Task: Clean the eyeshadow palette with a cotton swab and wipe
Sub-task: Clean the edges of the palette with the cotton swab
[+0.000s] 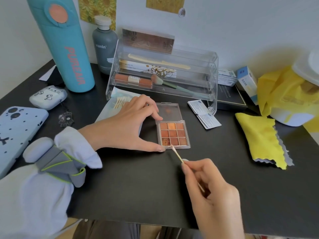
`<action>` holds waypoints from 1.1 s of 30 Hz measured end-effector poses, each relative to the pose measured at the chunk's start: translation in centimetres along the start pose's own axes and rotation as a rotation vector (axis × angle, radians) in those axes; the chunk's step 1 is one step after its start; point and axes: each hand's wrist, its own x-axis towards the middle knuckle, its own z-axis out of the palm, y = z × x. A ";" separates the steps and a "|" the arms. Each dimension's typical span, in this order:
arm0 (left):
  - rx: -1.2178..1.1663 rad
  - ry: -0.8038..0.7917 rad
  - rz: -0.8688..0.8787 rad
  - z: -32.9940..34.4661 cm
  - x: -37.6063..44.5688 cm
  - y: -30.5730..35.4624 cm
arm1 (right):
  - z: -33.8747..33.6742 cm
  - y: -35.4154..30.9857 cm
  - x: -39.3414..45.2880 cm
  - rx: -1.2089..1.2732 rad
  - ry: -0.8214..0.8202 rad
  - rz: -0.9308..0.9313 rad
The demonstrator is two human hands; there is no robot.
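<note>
- Eyeshadow palette [174,134] lying open and flat on the dark surface [215,178], clear lid folded back on the far side, just right of the left hand [124,125].
- Left hand's fingers [156,113] spread wide around the palette's left edge: thumb tip against the near-left corner, forefinger tip at the hinge corner, pinning rather than lifting.
- Right hand [212,192] pinching a cotton swab [177,155] partway along its stick; the near end runs back under the curled fingers.
- Swab tip touching the palette's near rim, at the groove below the glittery corner pan, ahead and left of the right fingers.
- Palette likely light, stiff, slick plastic: apt to skate unless braced at its corners, as now.
- Pressed powder probably crumbly, so best worked on frame and gutters only, with gentle pressure.
- Swab stick looks thin and bendable; a hold nearer the tip should give firmer control.
- Wipe sachets [204,114] lying unopened, beyond and right of the swab tip.
- Yellow cloth [262,140] well right of both hands.
</note>
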 end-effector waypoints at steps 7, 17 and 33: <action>0.001 0.006 0.013 0.0 0.1 -0.1 | 1.8 -1.5 0.1 -0.235 0.065 -0.085; -0.002 0.000 0.017 0.2 0.1 -0.1 | 1.8 -1.0 -0.1 -0.328 0.087 -0.073; 0.125 0.043 -0.032 0.6 0.0 1.4 | -3.2 0.9 12.8 0.265 -0.211 0.041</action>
